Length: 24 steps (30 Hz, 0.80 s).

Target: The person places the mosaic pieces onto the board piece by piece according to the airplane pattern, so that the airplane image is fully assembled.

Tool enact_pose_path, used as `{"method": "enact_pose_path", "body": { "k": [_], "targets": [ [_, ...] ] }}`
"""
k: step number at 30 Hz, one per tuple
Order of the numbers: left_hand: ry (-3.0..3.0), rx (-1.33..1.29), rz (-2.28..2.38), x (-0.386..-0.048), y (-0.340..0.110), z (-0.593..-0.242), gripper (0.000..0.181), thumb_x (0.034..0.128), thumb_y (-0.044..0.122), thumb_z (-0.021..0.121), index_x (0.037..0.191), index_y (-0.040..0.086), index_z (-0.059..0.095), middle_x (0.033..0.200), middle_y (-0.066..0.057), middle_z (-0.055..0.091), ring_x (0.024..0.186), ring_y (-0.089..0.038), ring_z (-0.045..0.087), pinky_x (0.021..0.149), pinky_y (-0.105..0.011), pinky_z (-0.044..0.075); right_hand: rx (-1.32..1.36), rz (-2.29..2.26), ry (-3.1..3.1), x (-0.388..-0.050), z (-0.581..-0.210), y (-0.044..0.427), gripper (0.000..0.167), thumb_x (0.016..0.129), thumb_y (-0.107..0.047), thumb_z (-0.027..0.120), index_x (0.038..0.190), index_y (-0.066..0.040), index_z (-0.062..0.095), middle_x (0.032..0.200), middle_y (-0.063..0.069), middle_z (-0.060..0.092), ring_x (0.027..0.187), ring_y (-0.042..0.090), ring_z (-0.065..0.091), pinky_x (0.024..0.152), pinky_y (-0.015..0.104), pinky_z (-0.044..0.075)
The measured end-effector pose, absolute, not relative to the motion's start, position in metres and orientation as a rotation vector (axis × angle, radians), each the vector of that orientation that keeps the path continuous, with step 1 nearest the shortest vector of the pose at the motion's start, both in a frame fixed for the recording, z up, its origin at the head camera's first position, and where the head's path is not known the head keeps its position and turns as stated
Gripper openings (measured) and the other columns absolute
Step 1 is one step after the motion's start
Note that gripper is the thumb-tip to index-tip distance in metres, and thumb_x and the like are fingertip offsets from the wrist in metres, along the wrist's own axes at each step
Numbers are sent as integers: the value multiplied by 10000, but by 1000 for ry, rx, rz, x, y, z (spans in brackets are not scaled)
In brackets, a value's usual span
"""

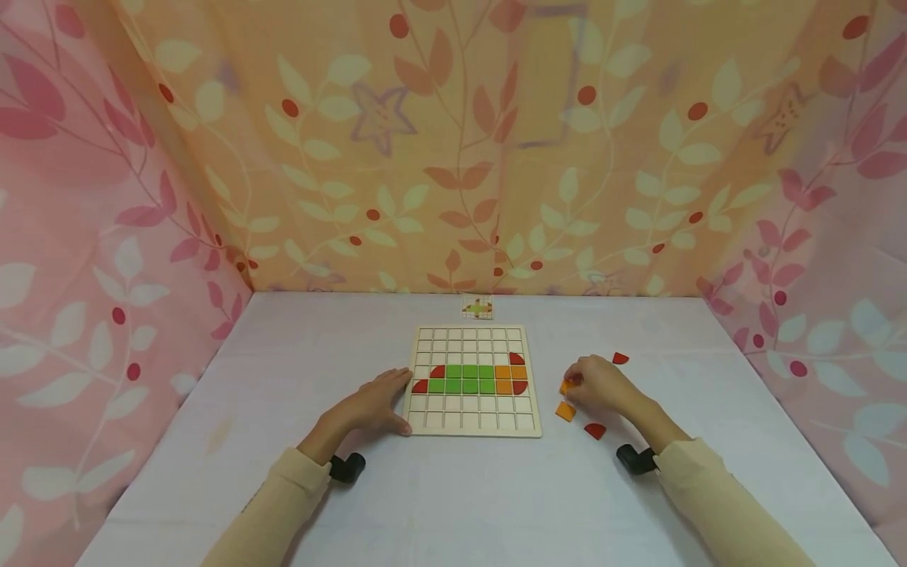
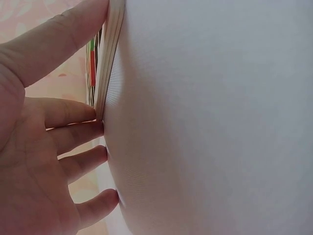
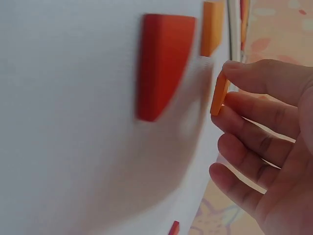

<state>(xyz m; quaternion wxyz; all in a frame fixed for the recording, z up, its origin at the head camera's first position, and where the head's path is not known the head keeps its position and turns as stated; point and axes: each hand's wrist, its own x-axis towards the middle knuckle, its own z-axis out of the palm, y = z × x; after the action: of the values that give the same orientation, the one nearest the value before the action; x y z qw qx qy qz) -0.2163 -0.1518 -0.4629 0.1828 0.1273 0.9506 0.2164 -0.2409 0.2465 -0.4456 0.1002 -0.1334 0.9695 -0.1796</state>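
Note:
My left hand [image 1: 372,403] rests at the left edge of a pale wooden grid board [image 1: 468,425], its thumb and fingers spread and touching the side. Green squares [image 1: 462,379], orange squares [image 1: 504,386] and red quarter-round pieces [image 1: 421,387] fill part of the middle rows. To the right of the board, my right hand [image 1: 598,383] pinches an orange square tile [image 3: 220,94] between thumb and fingertips; the right wrist view shows it tilted above the cloth. Another orange tile [image 1: 565,411] lies just below that hand, with a red quarter-round piece [image 1: 595,431] nearby.
One more red quarter-round piece [image 1: 620,358] lies beyond my right hand. Behind the board is a small pattern card [image 1: 478,307]. White cloth [image 1: 453,504] covers the table, and patterned curtains [image 1: 453,157] enclose its back and sides.

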Motion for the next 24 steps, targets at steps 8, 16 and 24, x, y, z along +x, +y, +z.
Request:
{"method": "enact_pose_path", "body": {
  "k": [8,16,24],
  "targets": [
    [2676,357,620,-216,-152,-462,1027,695,310,873,1528,89,314,1604,-115,287,1508,-335,188,1193,-585,189,-488,-574,2899,-252,-437,237,224,817,-133,743,1013,-25,748,871,37,689,823,188,560,810,390,534],
    [2677,364,623,-215,-153,-463,1024,694,310,872,1524,77,318,1603,-120,288,1505,-342,191,1186,-600,189,-617,-544,2920,-263,-430,218,230,819,-150,752,1027,-51,750,882,22,688,848,203,560,785,348,500],
    [2677,361,629,-215,-151,-461,1019,700,303,871,1524,77,317,1602,-122,290,1505,-340,195,1190,-594,188,-780,-484,2924,-275,-420,195,227,809,-153,764,1006,-40,752,902,46,685,848,208,564,789,344,498]
  ]
}}
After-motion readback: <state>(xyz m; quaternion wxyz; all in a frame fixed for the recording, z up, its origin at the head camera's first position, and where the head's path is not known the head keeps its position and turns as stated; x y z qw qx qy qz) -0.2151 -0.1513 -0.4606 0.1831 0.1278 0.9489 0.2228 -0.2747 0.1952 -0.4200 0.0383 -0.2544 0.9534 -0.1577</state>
